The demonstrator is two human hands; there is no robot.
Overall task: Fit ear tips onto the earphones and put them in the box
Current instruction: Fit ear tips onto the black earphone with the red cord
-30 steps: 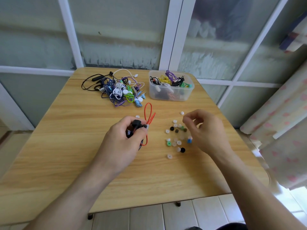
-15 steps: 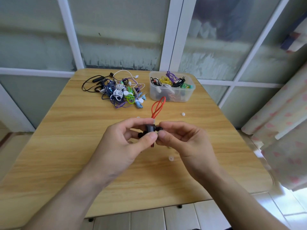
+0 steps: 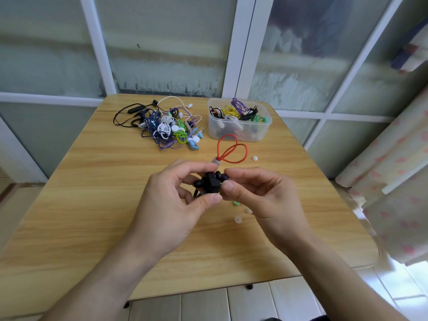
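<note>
Above a wooden table (image 3: 92, 205), a person's left hand (image 3: 171, 205) and right hand (image 3: 261, 200) both pinched a black earphone set (image 3: 209, 183), its red cord (image 3: 231, 149) looping upward. A tangled pile of earphones (image 3: 166, 126) lay at the far side beside a clear plastic box (image 3: 238, 133) holding more; loose ear tips (image 3: 237, 219) sat near the right hand.

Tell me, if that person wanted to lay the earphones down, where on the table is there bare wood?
The left side of the table is bare, below the tangled pile of earphones, and so is the near edge under the wrists. It is crowded at the back, with the pile and the plastic box, and by the right hand, where loose ear tips lie.
</note>
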